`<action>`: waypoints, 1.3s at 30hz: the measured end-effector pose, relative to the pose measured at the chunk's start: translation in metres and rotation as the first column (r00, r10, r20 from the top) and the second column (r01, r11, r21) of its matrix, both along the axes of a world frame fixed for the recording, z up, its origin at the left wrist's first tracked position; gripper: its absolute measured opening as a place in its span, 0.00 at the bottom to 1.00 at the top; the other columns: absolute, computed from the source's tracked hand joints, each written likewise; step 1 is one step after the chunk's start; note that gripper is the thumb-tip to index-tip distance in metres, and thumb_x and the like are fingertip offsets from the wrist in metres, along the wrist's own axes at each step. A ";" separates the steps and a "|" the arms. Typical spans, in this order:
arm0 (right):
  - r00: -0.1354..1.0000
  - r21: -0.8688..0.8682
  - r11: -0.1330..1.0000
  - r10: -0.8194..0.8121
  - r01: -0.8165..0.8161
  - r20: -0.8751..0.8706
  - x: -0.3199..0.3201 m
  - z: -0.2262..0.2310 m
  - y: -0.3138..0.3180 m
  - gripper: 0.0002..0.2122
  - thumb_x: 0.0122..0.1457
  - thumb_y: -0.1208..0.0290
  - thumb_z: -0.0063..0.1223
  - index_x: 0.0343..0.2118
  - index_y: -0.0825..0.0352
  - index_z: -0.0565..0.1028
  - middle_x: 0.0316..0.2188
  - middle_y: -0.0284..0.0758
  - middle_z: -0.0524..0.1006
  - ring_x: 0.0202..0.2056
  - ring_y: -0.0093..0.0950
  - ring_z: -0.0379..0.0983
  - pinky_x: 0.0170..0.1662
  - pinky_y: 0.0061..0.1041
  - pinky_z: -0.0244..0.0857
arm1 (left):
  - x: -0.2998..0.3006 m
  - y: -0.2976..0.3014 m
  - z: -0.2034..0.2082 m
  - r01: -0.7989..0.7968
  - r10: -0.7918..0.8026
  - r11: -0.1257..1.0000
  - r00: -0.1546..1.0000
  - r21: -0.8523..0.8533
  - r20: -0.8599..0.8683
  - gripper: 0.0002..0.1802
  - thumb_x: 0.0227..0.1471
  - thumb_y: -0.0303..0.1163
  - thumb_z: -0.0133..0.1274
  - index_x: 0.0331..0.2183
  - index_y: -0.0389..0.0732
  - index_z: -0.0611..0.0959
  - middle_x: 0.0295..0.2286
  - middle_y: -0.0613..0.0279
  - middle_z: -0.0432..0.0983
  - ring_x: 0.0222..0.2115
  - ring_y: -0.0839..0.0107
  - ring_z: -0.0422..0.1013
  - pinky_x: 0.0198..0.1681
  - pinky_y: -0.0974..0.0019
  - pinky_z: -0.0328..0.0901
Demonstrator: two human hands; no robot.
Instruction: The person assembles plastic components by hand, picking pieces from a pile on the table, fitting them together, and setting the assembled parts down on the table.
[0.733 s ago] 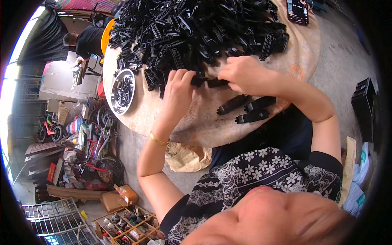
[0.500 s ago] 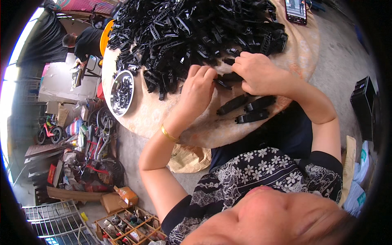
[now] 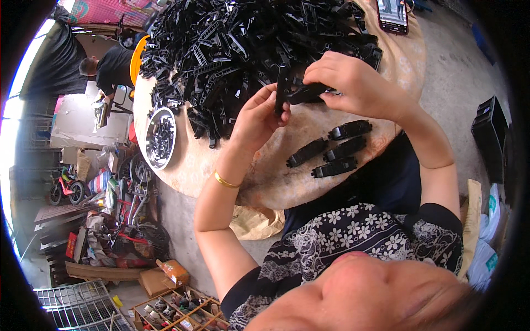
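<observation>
My left hand (image 3: 258,120) grips a slim black plastic piece (image 3: 281,91), held upright between thumb and fingers. In my right hand (image 3: 349,83) is a longer black plastic part (image 3: 307,94), lying sideways with its left end close to the slim piece. Whether the two touch is too fine to make out. Just below, several elongated black parts (image 3: 345,148) rest on the patterned tablecloth (image 3: 259,179). Beyond both hands spreads a big heap of loose black plastic pieces (image 3: 221,49).
A round metal dish (image 3: 148,144) of small pieces stands at the table's left. A phone (image 3: 393,16) lies at the far right edge. Another person (image 3: 113,69) bends over something at far left. A black crate (image 3: 489,132) sits on the floor to the right.
Both hands have lifted slightly apart, and the slim piece now shows upright in my left hand. Another elongated part is visible in the group on the cloth. The view has shifted a little.
</observation>
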State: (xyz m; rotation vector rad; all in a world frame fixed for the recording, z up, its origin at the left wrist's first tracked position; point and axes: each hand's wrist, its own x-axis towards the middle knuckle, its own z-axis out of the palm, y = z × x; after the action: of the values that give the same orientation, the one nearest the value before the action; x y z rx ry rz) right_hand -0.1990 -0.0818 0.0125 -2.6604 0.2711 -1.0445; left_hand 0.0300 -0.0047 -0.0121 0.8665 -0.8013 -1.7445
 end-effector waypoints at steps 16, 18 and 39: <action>0.999 -0.294 0.955 -0.036 0.036 0.004 0.014 -0.005 0.012 0.13 0.42 0.79 0.52 0.35 0.72 0.74 0.33 0.36 0.74 0.35 0.31 0.69 0.40 0.24 0.67 | -0.017 0.012 0.011 -0.082 0.113 0.990 0.944 -0.112 0.311 0.20 0.58 0.37 0.41 0.45 0.29 0.69 0.34 0.53 0.74 0.31 0.62 0.75 0.32 0.69 0.71; 0.999 -0.307 0.951 -0.053 0.050 -0.001 0.014 -0.005 0.013 0.13 0.42 0.79 0.51 0.35 0.72 0.74 0.33 0.36 0.75 0.35 0.31 0.69 0.40 0.24 0.67 | -0.016 0.013 0.010 -0.054 0.090 0.989 0.958 -0.139 0.271 0.20 0.58 0.37 0.42 0.45 0.28 0.70 0.35 0.52 0.74 0.33 0.61 0.75 0.34 0.69 0.72; 0.949 0.115 0.993 0.036 0.000 -0.313 -0.007 -0.006 0.011 0.13 0.35 0.69 0.61 0.28 0.66 0.77 0.23 0.37 0.75 0.27 0.35 0.69 0.34 0.30 0.61 | -0.034 0.028 0.007 0.504 0.406 0.698 0.308 -0.509 0.861 0.19 0.41 0.34 0.60 0.36 0.36 0.77 0.25 0.51 0.74 0.28 0.57 0.70 0.34 0.62 0.66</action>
State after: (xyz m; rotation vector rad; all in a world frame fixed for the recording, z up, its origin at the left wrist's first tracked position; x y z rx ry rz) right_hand -0.2056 -0.0706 0.0065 -2.7097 0.3565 -0.5743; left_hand -0.0037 0.0231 -0.0055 1.2758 -2.1989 -0.5122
